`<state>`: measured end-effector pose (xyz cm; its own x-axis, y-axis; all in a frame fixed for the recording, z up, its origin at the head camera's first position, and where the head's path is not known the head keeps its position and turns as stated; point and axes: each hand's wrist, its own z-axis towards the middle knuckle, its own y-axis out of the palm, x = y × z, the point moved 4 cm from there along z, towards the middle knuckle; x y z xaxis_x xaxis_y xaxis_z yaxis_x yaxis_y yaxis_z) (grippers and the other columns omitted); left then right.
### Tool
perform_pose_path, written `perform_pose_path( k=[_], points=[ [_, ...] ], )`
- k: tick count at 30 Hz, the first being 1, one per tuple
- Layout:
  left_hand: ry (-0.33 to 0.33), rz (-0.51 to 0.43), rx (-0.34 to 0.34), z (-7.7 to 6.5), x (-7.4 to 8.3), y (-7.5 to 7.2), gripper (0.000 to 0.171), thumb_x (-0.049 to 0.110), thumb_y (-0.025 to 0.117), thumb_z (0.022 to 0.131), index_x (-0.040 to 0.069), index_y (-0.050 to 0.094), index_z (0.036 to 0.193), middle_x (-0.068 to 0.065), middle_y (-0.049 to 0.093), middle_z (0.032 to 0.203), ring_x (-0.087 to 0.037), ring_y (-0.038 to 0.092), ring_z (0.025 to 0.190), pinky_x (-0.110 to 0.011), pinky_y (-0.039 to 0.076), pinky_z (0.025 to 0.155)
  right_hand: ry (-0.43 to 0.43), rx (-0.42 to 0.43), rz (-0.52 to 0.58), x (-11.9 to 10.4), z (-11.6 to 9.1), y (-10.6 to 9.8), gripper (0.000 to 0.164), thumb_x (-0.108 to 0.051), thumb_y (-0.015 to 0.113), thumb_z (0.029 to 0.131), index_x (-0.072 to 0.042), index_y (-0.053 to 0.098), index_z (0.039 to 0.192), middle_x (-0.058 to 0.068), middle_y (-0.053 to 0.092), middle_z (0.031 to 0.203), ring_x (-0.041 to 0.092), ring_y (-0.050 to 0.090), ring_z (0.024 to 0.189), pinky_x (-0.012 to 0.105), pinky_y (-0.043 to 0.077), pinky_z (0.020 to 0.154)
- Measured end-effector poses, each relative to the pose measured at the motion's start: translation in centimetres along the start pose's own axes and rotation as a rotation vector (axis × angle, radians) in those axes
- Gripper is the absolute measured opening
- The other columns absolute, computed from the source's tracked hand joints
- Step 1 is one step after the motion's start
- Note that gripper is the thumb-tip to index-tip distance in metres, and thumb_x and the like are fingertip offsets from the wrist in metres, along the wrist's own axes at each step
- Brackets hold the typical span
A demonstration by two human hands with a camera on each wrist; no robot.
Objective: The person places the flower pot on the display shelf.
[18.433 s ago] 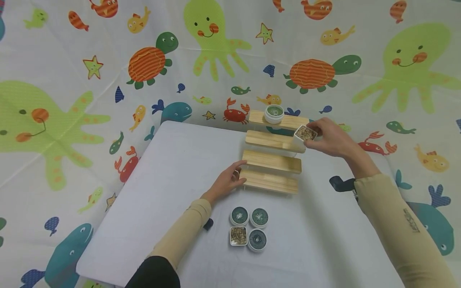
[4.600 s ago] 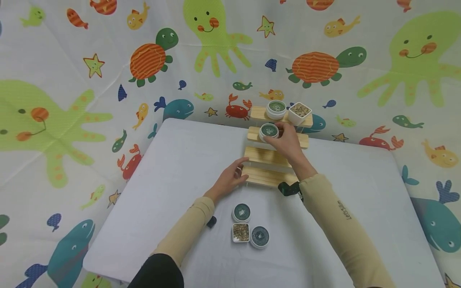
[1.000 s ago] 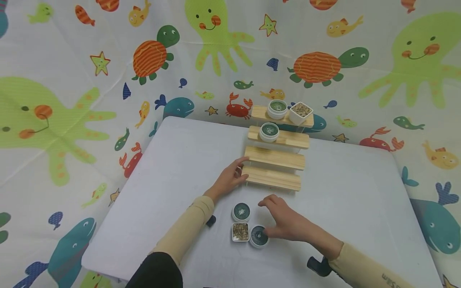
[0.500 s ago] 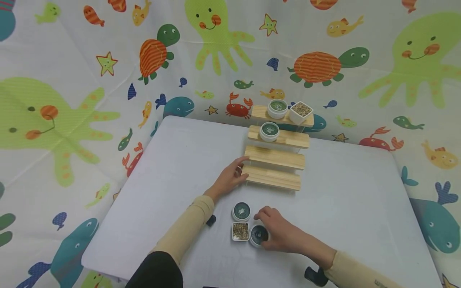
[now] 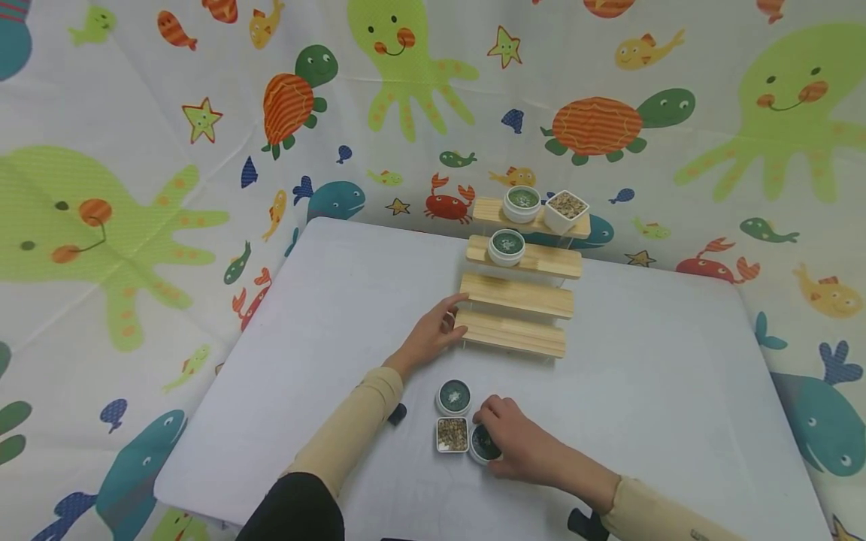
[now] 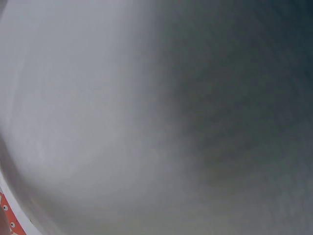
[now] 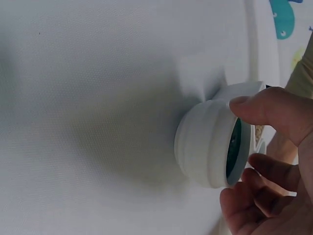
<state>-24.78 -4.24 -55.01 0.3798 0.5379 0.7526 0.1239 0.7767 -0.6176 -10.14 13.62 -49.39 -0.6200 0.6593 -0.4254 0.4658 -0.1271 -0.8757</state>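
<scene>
In the head view my right hand grips the rim of a round white pot with a dark green filling, which stands on the table. The right wrist view shows my thumb on one side of this pot's rim and my fingers on the other. A square white pot with brown grainy filling stands beside it, and another round pot is just behind. My left hand holds the left end of a stepped wooden stand. The left wrist view is blurred and shows no hand.
On the top step are a round pot and a square pot. One round pot sits at the left of the second step. A white cloth covers the table, and a sea-animal curtain hangs behind.
The square pot went onto the top step and a round pot onto the second. My right hand then came down and its fingers closed on the front round pot. My left hand stayed.
</scene>
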Motion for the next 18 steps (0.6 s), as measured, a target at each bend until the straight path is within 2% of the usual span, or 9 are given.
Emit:
perform_pose_path(
  k=[9,18],
  points=[
    [0.010,0.004,0.001,0.13,-0.05,0.06,0.063,0.027,0.061,0.088,0.037,0.028,0.140,-0.001,0.054,0.105,-0.009,0.053,0.084,-0.023,0.047,0.073,-0.013,0.037,-0.044,0.07,-0.01,0.22,0.052,-0.020,0.076,0.068,-0.012,0.052,0.113,-0.002,0.044,0.110,0.011,0.038,0.095,0.023,0.043,0.079],
    [-0.033,-0.008,-0.014,0.16,0.08,0.03,0.063,0.029,0.061,0.088,0.041,0.027,0.139,-0.001,0.054,0.107,-0.008,0.054,0.084,-0.024,0.048,0.074,-0.059,0.061,-0.036,0.07,0.01,0.21,0.052,-0.018,0.077,0.066,-0.011,0.051,0.110,-0.003,0.044,0.104,0.010,0.038,0.091,0.021,0.041,0.077]
  ],
)
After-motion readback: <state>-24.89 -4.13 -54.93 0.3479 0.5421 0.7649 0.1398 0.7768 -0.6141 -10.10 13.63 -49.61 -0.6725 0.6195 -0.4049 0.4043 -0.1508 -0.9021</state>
